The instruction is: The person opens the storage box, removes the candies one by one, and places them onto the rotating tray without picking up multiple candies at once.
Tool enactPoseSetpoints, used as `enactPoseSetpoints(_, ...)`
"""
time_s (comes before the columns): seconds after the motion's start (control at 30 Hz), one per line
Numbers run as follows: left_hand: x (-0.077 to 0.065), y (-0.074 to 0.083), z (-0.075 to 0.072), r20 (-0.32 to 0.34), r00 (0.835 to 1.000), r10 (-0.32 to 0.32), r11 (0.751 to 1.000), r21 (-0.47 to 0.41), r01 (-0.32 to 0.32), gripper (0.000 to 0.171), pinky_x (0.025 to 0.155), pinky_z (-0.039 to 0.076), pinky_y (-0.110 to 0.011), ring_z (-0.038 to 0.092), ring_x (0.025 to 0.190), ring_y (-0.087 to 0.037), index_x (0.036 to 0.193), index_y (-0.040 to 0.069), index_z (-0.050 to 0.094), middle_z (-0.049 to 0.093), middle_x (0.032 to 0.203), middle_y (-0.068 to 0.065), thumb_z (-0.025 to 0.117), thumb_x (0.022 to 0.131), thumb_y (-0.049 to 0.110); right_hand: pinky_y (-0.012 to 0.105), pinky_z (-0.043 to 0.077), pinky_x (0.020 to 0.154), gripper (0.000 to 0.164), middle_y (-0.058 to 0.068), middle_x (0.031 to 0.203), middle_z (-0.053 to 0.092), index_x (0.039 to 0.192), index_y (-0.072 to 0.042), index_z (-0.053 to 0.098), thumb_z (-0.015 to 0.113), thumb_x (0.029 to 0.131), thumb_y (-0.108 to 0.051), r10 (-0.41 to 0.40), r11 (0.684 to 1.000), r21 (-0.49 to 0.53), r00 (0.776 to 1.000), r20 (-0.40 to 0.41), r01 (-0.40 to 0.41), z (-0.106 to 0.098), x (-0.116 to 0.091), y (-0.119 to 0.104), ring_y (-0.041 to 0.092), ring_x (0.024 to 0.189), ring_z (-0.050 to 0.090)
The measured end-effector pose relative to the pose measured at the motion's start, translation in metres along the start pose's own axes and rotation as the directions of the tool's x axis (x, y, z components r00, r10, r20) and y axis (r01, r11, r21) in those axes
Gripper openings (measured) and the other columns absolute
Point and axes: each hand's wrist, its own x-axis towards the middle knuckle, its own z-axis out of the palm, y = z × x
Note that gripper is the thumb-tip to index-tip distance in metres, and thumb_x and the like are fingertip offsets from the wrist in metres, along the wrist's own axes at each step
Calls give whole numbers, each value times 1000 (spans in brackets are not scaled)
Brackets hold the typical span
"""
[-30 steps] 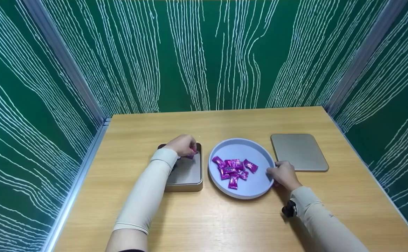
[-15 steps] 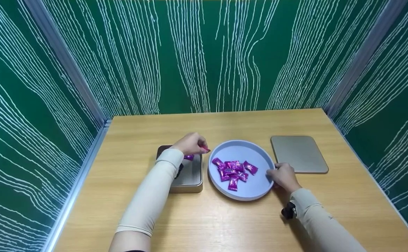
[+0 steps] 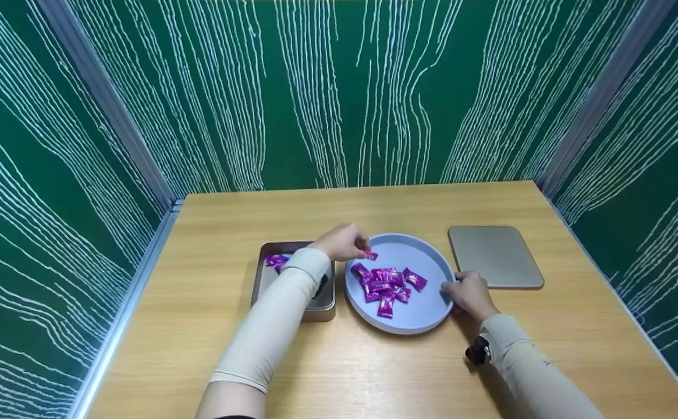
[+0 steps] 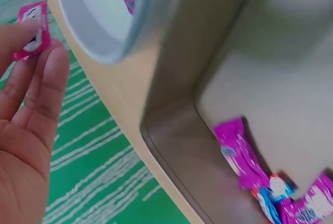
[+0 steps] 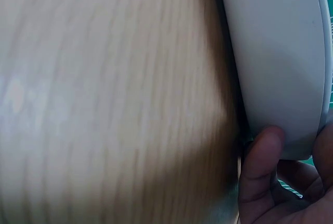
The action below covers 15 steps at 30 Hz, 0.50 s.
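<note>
Between thumb and fingertips my left hand (image 3: 343, 242) pinches a wrapped candy (image 3: 370, 255), magenta with a white label in the left wrist view. It hangs over the left rim of a round pale-lilac dish (image 3: 411, 254). Several purple wrapped candies (image 3: 385, 282) lie heaped in that dish. On the dish's right side my right hand (image 3: 471, 294) grips the rim; in the right wrist view its fingertips (image 5: 266, 146) reach under the dish's outer wall. My left forearm partly covers an open metal tin (image 3: 319, 315). Purple candies (image 4: 241, 153) and a blue-and-red wrapped one (image 4: 270, 198) lie in it.
A flat square metal lid (image 3: 496, 256) lies on the wooden table (image 3: 350, 372), right of the dish. Green walls with white wavy lines (image 3: 301, 93) stand behind and on both sides. The tin sits close to the dish's left side.
My left hand has moved right, out from over the tin to the dish's left rim, carrying the candy. My right hand still holds the dish in the same place.
</note>
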Motion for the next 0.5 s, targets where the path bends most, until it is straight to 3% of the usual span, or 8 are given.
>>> enactPoseSetpoints(0.2,10,12,13,66,998,-4,1000,30,2,13,96,60,-31,75,99,-19,109,7,85,84,108,-10,78,98,7,27,53,45,40,10,71,72,121,14,71,66,91,-10,-1,1000,-7,1000,-1,1,0,0,0,13,49,60)
enactPoseSetpoints(0.5,20,22,32,96,995,19,997,71,-26,17,90,60,-26,72,95,-15,111,7,85,84,109,-9,74,98,4,27,54,47,46,15,78,76,130,16,68,65,92,-10,7,1000,7,1000,11,-7,0,2,0,14,50,61)
